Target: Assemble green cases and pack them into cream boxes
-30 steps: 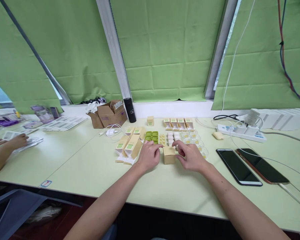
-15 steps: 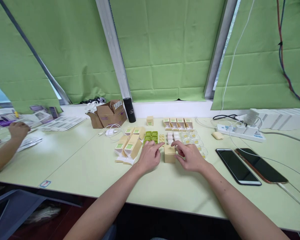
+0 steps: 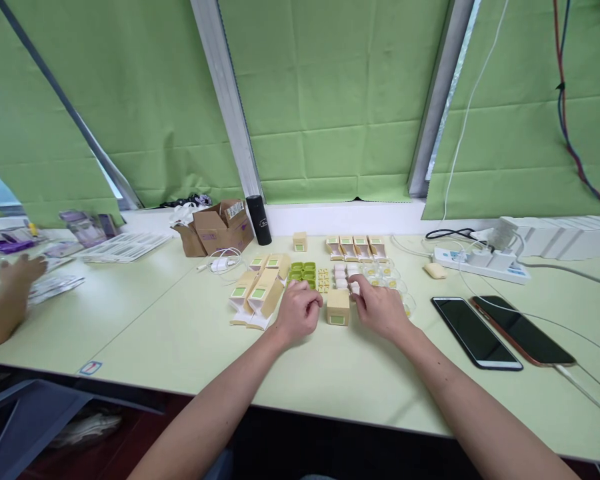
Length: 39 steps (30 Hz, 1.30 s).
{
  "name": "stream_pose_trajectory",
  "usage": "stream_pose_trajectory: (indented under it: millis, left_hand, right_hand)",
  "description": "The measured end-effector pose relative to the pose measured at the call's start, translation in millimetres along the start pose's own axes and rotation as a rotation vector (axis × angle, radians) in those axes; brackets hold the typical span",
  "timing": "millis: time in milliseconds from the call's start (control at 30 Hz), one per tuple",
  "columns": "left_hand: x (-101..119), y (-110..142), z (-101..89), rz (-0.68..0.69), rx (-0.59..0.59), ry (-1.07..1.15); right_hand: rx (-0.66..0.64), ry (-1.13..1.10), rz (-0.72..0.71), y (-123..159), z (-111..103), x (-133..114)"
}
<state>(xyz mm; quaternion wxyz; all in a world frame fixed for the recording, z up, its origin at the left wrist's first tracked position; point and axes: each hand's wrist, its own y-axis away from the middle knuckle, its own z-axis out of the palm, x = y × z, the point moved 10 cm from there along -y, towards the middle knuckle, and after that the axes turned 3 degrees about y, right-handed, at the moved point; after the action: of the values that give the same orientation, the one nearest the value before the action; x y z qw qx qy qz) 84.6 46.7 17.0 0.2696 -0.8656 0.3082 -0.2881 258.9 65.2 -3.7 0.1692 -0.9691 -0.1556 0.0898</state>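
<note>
A small tan box [image 3: 339, 307] stands closed on the table between my hands, with a green label on its near side. Just left of it my left hand [image 3: 300, 311] rests with fingers curled in, seemingly holding nothing. My right hand [image 3: 380, 308] is beside the box's right side, thumb and index finger bent and apart, nothing visible between them. Behind the hands sit green moulded cups [image 3: 303, 272], small yellow pieces [image 3: 323, 281], pale pink-white pieces [image 3: 340, 276] and clear round containers with yellow centres [image 3: 390, 272]. Open tan cartons [image 3: 265, 293] lie left of my left hand.
Further back are another small box [image 3: 300, 241], a row of open cartons [image 3: 357, 249], a black bottle [image 3: 259, 220] and a cardboard box [image 3: 220, 230]. Two phones [image 3: 477, 333] and a power strip [image 3: 483, 265] with cables lie right. A co-worker's hand [image 3: 23, 273] is far left.
The small box now shows its green label toward me. Both hands have drawn back from it; my left index finger has curled in. The co-worker's hand has shifted left.
</note>
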Motion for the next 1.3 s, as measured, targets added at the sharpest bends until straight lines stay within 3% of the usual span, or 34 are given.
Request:
stream_pose_trajectory:
  millis: [233,400,667,1000,1133,1300]
  left_hand:
    - [-23,-2,0.0,-0.145,0.037,-0.092]
    - [-17,-5,-2.3,-0.157,0.018,-0.051]
    - [30,-19,18.1,0.023,-0.31,-0.006]
    - [51,-36,48.5,0.159,-0.568,-0.183]
    - [45,-53,35.0,0.168,-0.558,-0.186]
    - [-2,-104,-8.3,0.074,-0.38,-0.241]
  right_hand:
    - [-0.035,0.046,0.161,-1,-6,16]
    - [-0.058,0.052,0.181,0,-6,15]
    - [-0.046,0.05,0.195,1,-9,14]
    - [-0.007,0.018,0.168,2,-8,11]
    - [0.006,0.006,0.152,2,-7,10]
    - [-0.001,-0.007,0.161,2,-5,10]
